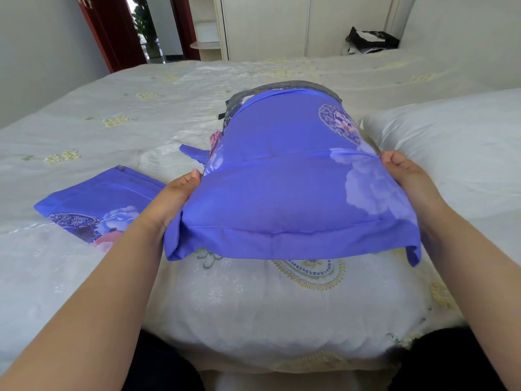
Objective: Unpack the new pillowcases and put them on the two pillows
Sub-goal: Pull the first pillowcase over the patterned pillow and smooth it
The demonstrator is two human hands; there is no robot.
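Observation:
A pillow in a blue floral pillowcase (282, 176) lies lengthwise in front of me on the bed, its near end lifted off the cover. My left hand (176, 194) grips its left side and my right hand (406, 172) pinches its right side near a crease. The far end shows a darker patterned edge. A second blue pillowcase (95, 204) lies folded flat on the bed to the left. A bare white pillow (451, 142) rests at the right.
The bed (112, 114) wears a pale embroidered cover with yellow flowers. A dark bag (369, 39) sits at the far right by a cream wardrobe (267, 24). A doorway with a red frame opens at the far left.

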